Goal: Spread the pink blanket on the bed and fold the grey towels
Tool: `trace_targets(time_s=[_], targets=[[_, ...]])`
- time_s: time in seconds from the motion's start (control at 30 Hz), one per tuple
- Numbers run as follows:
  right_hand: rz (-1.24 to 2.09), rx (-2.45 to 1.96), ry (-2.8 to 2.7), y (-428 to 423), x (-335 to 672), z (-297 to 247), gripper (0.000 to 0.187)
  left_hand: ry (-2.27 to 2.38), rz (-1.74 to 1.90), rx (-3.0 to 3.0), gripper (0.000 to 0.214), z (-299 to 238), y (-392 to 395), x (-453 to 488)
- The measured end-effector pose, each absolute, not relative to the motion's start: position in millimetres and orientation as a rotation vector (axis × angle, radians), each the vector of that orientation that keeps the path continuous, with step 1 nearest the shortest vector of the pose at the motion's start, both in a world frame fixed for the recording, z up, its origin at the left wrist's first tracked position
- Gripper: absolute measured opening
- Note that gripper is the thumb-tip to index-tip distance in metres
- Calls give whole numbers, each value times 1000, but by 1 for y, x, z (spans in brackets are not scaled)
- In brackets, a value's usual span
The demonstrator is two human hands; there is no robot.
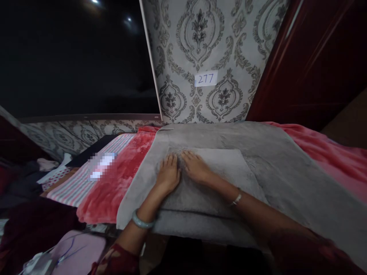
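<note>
A folded grey towel (229, 168) lies on top of a larger grey blanket (286, 164) spread over the surface in front of me. Both my hands rest palm down on the folded towel, side by side near its far left corner. My left hand (168, 175) lies flat with fingers stretched forward; a pale green bangle sits on its wrist. My right hand (196, 168) is flat too, fingers pointing to the far left, with a silver bracelet on the wrist. Neither hand holds anything.
A red plush blanket (114, 183) and a striped cloth (83, 179) lie left of the grey blanket. A pink blanket (338, 160) shows at the right. A paper label reading 277 (205, 79) hangs on the patterned wall. Clothes and a pink item (80, 252) lie lower left.
</note>
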State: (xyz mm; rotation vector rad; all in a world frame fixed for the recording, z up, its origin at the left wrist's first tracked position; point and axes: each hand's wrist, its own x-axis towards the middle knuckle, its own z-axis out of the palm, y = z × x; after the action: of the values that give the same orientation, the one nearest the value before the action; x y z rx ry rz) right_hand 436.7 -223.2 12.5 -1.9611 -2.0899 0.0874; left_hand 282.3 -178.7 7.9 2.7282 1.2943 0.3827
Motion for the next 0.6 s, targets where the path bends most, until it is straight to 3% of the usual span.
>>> trace_targets(time_s=[0.2, 0.6], targets=[[14, -2031, -2118, -217, 443, -13, 61, 1367, 109, 2844, 62, -7, -189, 282], [32, -2600, -1561, -313, 577, -38, 68, 1366, 111, 2868, 61, -7, -188, 283]])
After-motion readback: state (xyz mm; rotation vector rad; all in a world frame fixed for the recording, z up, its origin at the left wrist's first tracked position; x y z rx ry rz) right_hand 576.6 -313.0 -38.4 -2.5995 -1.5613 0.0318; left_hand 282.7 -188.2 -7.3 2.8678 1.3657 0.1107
